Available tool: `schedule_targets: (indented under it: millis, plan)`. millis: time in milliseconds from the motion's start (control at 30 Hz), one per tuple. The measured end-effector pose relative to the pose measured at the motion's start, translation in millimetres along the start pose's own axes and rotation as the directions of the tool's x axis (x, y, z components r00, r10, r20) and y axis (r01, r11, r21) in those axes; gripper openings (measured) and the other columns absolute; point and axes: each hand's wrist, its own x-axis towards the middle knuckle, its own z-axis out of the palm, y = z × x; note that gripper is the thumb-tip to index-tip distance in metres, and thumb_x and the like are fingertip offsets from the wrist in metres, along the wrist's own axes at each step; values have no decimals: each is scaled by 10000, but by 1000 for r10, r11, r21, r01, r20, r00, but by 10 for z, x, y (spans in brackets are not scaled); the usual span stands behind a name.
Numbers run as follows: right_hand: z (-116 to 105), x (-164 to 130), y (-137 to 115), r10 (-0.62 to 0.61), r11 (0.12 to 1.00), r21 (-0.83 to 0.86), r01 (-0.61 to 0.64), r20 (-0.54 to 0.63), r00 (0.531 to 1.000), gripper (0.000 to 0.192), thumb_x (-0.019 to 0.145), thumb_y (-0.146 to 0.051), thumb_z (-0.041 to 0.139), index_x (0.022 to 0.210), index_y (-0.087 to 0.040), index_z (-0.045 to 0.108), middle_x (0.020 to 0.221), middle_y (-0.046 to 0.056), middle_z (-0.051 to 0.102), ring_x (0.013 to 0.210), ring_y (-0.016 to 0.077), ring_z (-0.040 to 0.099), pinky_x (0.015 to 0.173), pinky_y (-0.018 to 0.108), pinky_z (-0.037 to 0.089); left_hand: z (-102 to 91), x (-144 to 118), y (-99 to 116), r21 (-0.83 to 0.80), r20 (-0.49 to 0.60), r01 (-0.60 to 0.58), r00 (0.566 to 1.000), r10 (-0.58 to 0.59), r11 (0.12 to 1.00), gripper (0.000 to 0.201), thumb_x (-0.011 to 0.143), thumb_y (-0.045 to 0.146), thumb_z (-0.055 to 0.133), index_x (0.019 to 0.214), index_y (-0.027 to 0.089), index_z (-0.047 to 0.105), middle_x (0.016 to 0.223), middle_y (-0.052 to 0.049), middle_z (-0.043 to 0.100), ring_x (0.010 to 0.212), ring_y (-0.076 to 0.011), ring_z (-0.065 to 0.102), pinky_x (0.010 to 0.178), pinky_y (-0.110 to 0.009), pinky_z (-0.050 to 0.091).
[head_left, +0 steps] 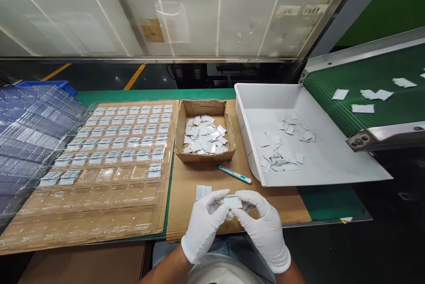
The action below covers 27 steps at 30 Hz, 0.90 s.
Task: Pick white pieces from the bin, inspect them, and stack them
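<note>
Teal craft knife (234, 174) lies just past both gloved hands, left hand (203, 224) and right hand (264, 226), pinching one small white piece (233, 201) at the table's front edge; cardboard box (186, 118) and white bin (325, 160) hold loose pieces.

A cardboard box (205, 131) of small white pieces sits mid-counter, with a teal knife (234, 174) just in front of it. Left lies a clear tray (99, 195) partly filled with pieces; right, a white bin (318, 164) below a green conveyor belt (375, 80).

White gloves cover both the left grip (203, 224) and right grip (265, 226).
</note>
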Motion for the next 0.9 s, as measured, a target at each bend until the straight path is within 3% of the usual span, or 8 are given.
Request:
schedule_targets:
  millis: [167, 333, 567, 900]
  plan:
    - [-61, -62, 12, 102, 995, 19, -102, 9, 995, 257, 738, -242, 767, 984, -209, 701, 874, 44, 737, 736, 187, 675, 701, 293, 569, 25, -78, 89, 22, 10, 115, 993, -115, 993, 511, 609, 351, 787, 1030, 71, 718, 614, -22, 670, 505, -125, 569, 525, -259, 500]
    - [-120, -104, -19, 192, 980, 38, -195, 70, 979, 327, 712, -279, 777, 1025, -195, 731, 939, 88, 768, 798, 235, 707, 766, 359, 584, 24, -122, 183, 131, 45, 117, 991, -124, 984, 453, 636, 344, 738, 1007, 85, 755, 511, 11, 609, 437, -99, 472, 473, -246, 460]
    - [-108, -85, -89, 393, 878, 256, -405, 99, 914, 343, 635, -227, 818, 967, -180, 743, 864, 72, 780, 760, 227, 722, 719, 322, 599, 57, -117, 183, 123, 28, 100, 994, -104, 987, 452, 643, 338, 718, 1021, 93, 745, 548, -1, 635, 457, -111, 502, 477, -245, 476]
    - [-120, -62, -125, 440, 813, 351, -464, 151, 885, 347, 605, -198, 832, 939, -179, 741, 842, 70, 786, 744, 223, 730, 685, 301, 602, 23, -136, 152, 136, 58, 74, 995, -82, 988, 480, 653, 349, 704, 1048, 77, 729, 649, -33, 669, 488, -112, 524, 506, -253, 497]
